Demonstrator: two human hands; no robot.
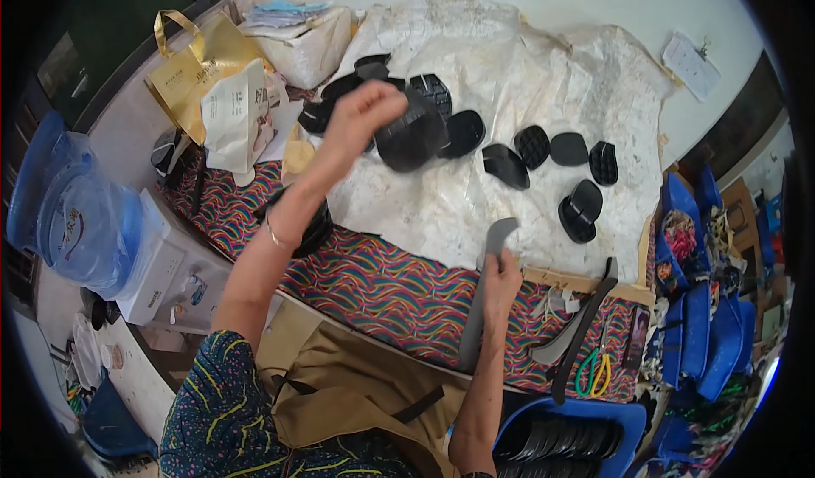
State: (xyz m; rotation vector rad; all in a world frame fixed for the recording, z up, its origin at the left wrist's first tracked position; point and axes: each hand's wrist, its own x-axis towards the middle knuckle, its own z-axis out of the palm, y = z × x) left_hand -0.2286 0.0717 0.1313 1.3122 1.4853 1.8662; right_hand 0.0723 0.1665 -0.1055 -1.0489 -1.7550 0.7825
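Through the head view I saw the worktop (382,287) first, its front covered in a wavy multicoloured pattern. A creased white sheet (560,79) lay over most of the rest, its left part concealed from me by an arm and a pile of black pieces. At the lower edge the frame cut off a blue bin (635,423), so I could see only part of the stacked dark pieces inside.

On the left stood a water dispenser (174,270), and behind it a gold bag (182,79), partly covered by a white bag (233,113).

The right hand (503,281) was closed round a long grey strip (473,329) with a hooked tip; I could not tell whether it was a stiff blade or something flexible, as the fingers covered its middle.

The left hand (367,109) was raised over the sheet, fingers curled in on the edge of a black piece (412,137). Both were blurred, and I could not make out the fingertips. Behind them, several pieces in the black pile (340,87) were half hidden.

Farther right, a loose group of black pads (533,147) lay on the sheet, some overlapping. Smallest were the green-and-yellow-handled scissors (601,374), near the front edge.
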